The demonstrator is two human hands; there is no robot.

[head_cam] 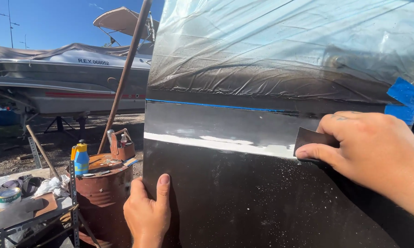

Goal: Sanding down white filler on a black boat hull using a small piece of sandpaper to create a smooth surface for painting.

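Head view: right hand [372, 154] pinching a dark sanding sheet [313, 139], pressed against the white stripe [216, 143] on the black hull panel [243, 202]. Left hand [147, 212] spread flat, gripping the panel's left edge. Above, blue tape line [207, 105] and plastic film [280, 41]. At left, rusty drum [103, 193] carrying a blue-and-yellow bottle [81, 159].

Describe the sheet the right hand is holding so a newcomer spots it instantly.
Start at the big black hull panel with the white stripe. At the stripe's right end, the right hand presses a small dark sanding sheet against it. Unlike the blue tape above, it is dull and brown-black.
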